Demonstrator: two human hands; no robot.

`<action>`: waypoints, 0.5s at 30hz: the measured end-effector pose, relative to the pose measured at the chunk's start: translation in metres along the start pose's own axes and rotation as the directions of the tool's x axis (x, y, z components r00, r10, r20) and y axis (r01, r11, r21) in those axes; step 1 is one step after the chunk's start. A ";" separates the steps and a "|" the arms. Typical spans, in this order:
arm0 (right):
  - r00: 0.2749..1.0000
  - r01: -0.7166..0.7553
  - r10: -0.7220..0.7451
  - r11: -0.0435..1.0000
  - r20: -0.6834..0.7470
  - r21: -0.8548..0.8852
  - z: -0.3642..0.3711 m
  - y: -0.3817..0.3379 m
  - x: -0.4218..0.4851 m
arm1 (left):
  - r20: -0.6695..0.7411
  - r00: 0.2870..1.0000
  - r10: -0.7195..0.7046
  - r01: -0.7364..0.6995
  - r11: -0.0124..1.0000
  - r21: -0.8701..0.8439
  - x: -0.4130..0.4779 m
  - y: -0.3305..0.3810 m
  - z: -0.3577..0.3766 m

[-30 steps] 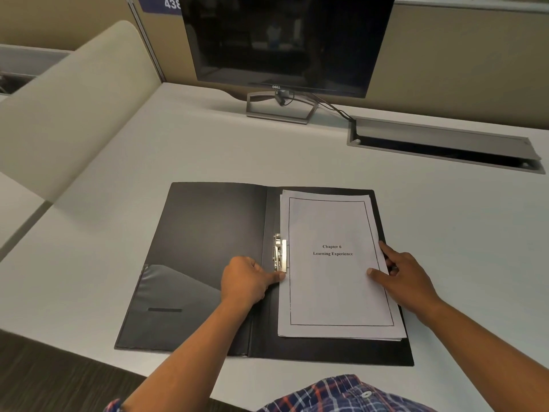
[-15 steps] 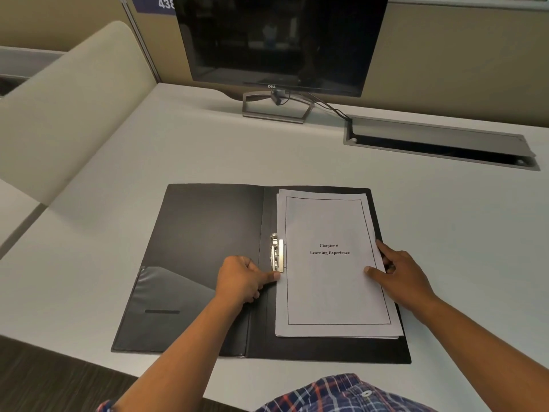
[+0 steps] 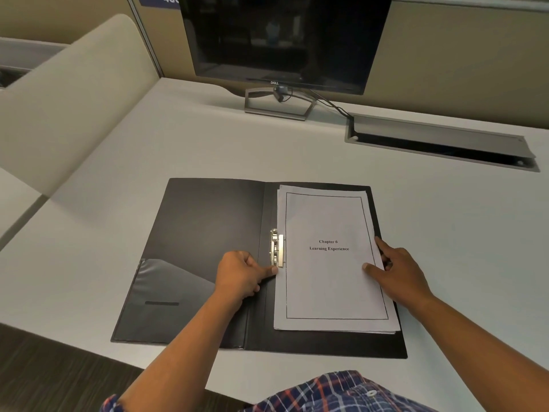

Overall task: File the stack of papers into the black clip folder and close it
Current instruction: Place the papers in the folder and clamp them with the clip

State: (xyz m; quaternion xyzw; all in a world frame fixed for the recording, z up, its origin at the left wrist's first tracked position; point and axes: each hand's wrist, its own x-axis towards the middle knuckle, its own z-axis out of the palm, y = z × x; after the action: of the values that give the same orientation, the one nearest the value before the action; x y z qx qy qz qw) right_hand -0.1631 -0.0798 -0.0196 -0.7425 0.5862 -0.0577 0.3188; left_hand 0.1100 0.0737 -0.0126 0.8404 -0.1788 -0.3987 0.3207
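The black clip folder (image 3: 205,233) lies open flat on the desk. A stack of white papers (image 3: 329,281), its top sheet reading "Chapter 6 Learning Experience", rests on the folder's right half. The metal clip (image 3: 277,247) sits at the papers' left edge by the spine, its plate over that edge. My left hand (image 3: 242,275) is curled, thumb tip touching the near end of the clip. My right hand (image 3: 398,270) lies on the stack's right edge, thumb on top and fingers spread along the side.
A dark monitor (image 3: 282,40) on a stand is at the back of the white desk (image 3: 460,248). A cable tray (image 3: 439,141) with its lid raised sits back right. A beige partition (image 3: 68,96) borders the left. The desk's near edge is close to my body.
Hands, papers and folder hold nearly the same places; only the camera view shifted slightly.
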 end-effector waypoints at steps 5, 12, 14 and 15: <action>1.000 0.013 -0.012 0.999 -0.029 0.048 -0.001 -0.003 -0.003 | 0.002 0.999 0.047 -0.047 0.998 -0.045 -0.007 0.001 -0.002; 0.998 0.052 -0.049 0.996 -0.034 0.069 -0.003 -0.003 -0.006 | -0.296 0.930 0.219 -0.238 0.971 -0.029 -0.013 -0.015 -0.054; 0.998 0.052 -0.051 0.998 -0.029 0.045 -0.002 -0.003 -0.007 | -0.469 0.843 0.263 -0.254 0.964 0.083 -0.011 -0.027 -0.085; 0.999 0.048 -0.047 0.998 -0.026 0.043 -0.002 -0.004 -0.007 | -0.534 0.800 0.273 -0.237 0.962 0.136 -0.010 -0.034 -0.101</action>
State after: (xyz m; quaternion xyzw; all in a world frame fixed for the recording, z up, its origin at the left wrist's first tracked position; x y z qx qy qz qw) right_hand -0.1628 -0.0737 -0.0143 -0.7483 0.5711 -0.0873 0.3259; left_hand 0.1843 0.1444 0.0176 0.8969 -0.2032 -0.0888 0.3826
